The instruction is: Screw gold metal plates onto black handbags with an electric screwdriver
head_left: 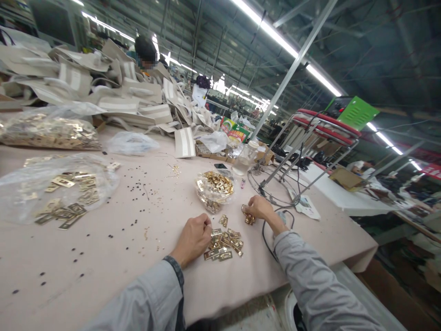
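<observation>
My left hand [193, 236] is closed, thumb and fingers pressed together at the left edge of a loose pile of gold metal plates [225, 255] with slots in them. Whatever it pinches is hidden by the fingers. Off to the right, my right hand [261, 208] has its fingers bent down and closed on a gold metal fitting at a small heap of gold fittings [248, 219]. Between the hands lie a few loose gold pieces [223, 220]. Just beyond them stands an open clear bag of gold fittings [217, 185].
Plastic bags of metal plates [77, 184] lie at left, with black bits scattered nearby. Beige strapped panels [134, 101] are heaped behind, where a person's head shows. A clear jar [245, 158], phone [220, 166], cable, and red-topped stool [325, 123] stand at right.
</observation>
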A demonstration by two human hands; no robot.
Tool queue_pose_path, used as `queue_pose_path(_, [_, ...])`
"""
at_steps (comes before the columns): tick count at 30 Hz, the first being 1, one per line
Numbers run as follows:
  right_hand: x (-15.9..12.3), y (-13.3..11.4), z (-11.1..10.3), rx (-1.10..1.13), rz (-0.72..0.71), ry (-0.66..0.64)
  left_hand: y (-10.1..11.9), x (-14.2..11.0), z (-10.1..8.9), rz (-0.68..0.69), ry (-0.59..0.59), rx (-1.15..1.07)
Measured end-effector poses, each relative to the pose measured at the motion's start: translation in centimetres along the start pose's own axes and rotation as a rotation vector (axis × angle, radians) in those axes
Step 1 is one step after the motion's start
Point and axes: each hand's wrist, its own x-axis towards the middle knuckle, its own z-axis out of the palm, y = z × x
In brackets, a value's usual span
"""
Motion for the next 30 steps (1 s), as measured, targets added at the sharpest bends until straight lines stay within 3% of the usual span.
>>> queue_pose_path(11, [0.7,-0.6,1.4,0.320,-0.078,-0.049,0.4,0.0,-0.2,-0.013,0.004,0.000])
queue_pose_path(22, [-0.3,-1.6,0.5,0.268,-0.097,-0.061,0.1,0.0,0.0,-0.003,0.008,-0.006])
queue_pose_path(30, [-2.7,-2.5,1.5,0.334,-0.138,-0.135,0.4,-0.1,-0.2,-0.009,0.000,0.005])
